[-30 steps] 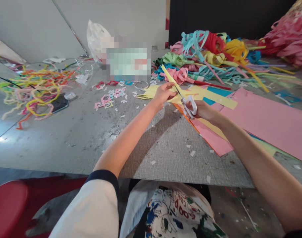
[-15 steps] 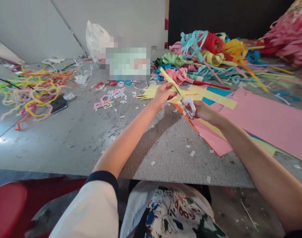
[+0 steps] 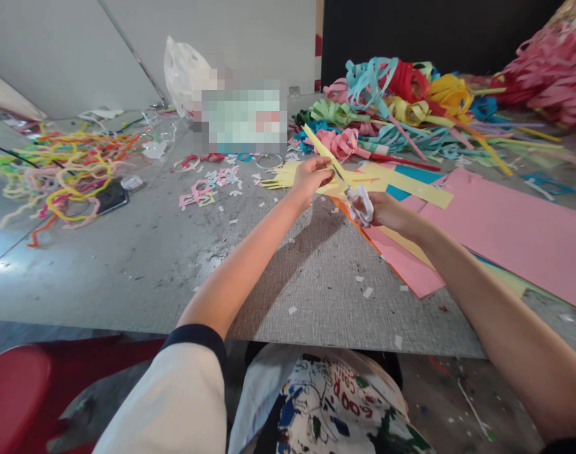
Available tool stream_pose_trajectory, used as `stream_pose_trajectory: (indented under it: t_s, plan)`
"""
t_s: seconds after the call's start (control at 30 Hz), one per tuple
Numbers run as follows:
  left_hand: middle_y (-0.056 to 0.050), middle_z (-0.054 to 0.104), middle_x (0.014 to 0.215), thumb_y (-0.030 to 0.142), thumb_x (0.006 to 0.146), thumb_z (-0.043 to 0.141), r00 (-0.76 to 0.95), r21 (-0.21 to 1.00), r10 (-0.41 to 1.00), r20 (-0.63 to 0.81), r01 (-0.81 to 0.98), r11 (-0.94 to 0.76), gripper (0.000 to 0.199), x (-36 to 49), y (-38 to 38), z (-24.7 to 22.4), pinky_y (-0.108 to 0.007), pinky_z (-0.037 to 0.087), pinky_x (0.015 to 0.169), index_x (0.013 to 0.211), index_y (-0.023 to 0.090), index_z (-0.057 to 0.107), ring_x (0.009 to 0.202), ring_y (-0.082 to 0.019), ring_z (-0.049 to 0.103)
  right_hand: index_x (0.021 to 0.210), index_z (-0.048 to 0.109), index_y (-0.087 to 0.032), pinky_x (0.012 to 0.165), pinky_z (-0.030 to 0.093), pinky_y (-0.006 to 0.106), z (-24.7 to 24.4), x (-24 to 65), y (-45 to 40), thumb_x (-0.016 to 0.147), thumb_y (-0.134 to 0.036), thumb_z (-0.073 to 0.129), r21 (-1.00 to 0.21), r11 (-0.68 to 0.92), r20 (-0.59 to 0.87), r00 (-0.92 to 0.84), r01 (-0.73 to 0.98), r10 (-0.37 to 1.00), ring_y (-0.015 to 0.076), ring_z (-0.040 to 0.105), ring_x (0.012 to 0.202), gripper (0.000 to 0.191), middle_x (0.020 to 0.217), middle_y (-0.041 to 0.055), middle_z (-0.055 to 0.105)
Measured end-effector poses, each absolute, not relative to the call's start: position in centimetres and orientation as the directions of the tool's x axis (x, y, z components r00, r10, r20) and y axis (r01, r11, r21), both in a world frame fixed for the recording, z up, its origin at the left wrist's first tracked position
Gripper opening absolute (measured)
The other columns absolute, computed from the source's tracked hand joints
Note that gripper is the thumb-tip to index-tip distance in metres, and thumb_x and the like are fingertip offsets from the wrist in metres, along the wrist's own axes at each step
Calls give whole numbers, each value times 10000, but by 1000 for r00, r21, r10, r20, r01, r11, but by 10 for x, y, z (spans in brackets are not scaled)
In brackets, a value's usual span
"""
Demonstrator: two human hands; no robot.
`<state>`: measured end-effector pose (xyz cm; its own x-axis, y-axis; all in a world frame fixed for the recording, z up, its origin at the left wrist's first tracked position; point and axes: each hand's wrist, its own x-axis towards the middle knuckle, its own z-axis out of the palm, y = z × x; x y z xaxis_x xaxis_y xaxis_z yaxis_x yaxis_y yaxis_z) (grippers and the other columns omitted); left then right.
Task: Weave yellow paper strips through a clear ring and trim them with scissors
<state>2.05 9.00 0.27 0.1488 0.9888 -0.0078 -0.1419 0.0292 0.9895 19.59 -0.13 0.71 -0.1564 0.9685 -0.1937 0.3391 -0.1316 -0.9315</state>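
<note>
A grey, scuffed desk (image 3: 127,277) runs ahead, with a woven-looking board (image 3: 311,296) at its near edge and white paper scraps scattered across it. Behind it stand a pale wall (image 3: 65,50) and a black panel (image 3: 439,31). A heap of curled paper strips (image 3: 387,107) in many colours lies at the far side, a pink paper fringe (image 3: 547,69) beyond it, and tangled fuzzy strands (image 3: 65,170) lie on the left beside a phone (image 3: 112,197).

A yellow paper (image 3: 392,186) with a finger-like cut end sits above the desk's middle, over a pink sheet (image 3: 505,227), its strip rising at an angle.

The left hand (image 3: 309,180) is closed, pinching the yellow paper between thumb and fingers. The right hand (image 3: 377,211) is curled through the loops of white-handled scissors (image 3: 361,205), whose blades are in the paper.
</note>
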Motion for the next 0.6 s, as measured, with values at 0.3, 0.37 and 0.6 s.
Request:
stream_pose_trajectory:
  t_s: [0.3, 0.37, 0.6]
  plan:
    - [-49, 778, 985, -29, 868, 648, 208, 982, 977, -38, -175, 75, 255, 20, 86, 5, -239, 544, 895, 1038, 145, 726, 808, -93, 675, 768, 527, -228, 507, 345, 305, 2, 196, 1, 915, -450, 699, -947, -133, -189, -171, 292, 967, 140, 490, 546, 317, 649, 34, 569]
    - [-51, 780, 1013, -37, 861, 644, 220, 979, 974, -43, -184, 84, 266, 20, 86, 5, -225, 540, 876, 1041, 143, 720, 788, -80, 663, 769, 521, -228, 511, 333, 302, 4, 196, 0, 922, -464, 707, -950, -128, -184, -182, 285, 966, 136, 481, 540, 337, 634, 29, 562]
    - [-110, 741, 1355, -28, 818, 674, 175, 987, 982, -67, -134, 91, 365, 18, 86, 7, -236, 535, 830, 1135, 144, 733, 769, -68, 654, 778, 525, -222, 526, 313, 299, 13, 190, -7, 930, -516, 763, -946, -135, -195, -183, 296, 964, 136, 486, 541, 407, 610, 30, 562]
